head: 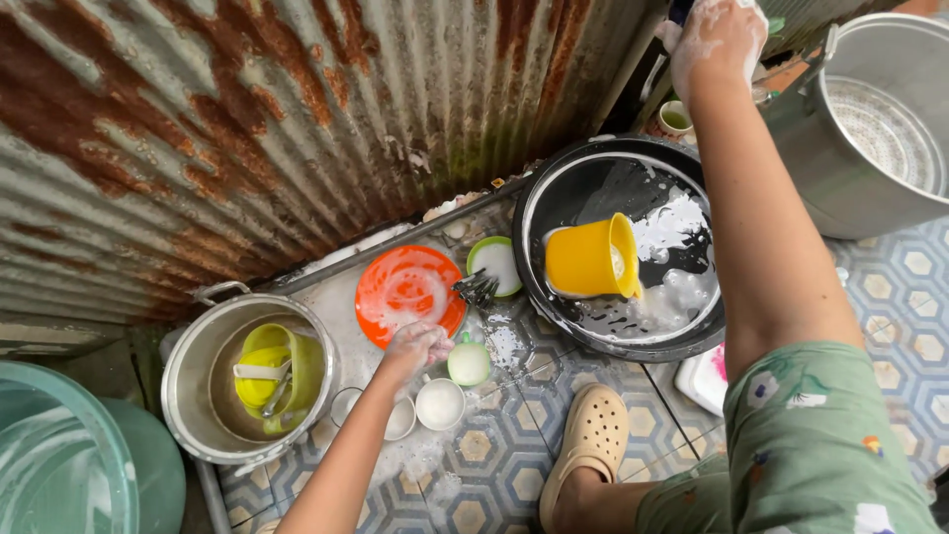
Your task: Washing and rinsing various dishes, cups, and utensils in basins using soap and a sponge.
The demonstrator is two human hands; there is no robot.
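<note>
Rusty corrugated metal wall (247, 129) is filling the upper left, standing along the edge of a patterned tile floor (494, 465). Big metal pot (870, 129) is sitting at upper right, with a perforated insert inside. Black basin (623, 247) is lying centre right, holding suds and water, with a yellow plastic cup (590, 259) tipped on its side in it. Steel pot (247, 381) with handles is standing at lower left, holding a yellow-green mug and a ladle-like utensil. Green tub (69, 465) is cutting in at the bottom left corner.

Orange plate (407, 292) is lying flat on the floor between steel pot and basin, soapy. A green-rimmed white plate (496, 265) is lying just beside it, and dark forks (476, 289) are resting between the two. Small white bowls (440, 403) and a green-lidded cup (469, 362) are sitting just below the orange plate.

Left hand (415, 346) is sudsy, resting at the lower edge of the orange plate, fingers curled; probably pressing a sponge or cloth, but foam is hiding it, so grip cannot be told. Right hand (717, 40) is raised at the top edge, covered in foam, near the big metal pot; fingers are looking loosely closed, holding nothing visible. A beige clog (590, 440) is planted on the tiles.
</note>
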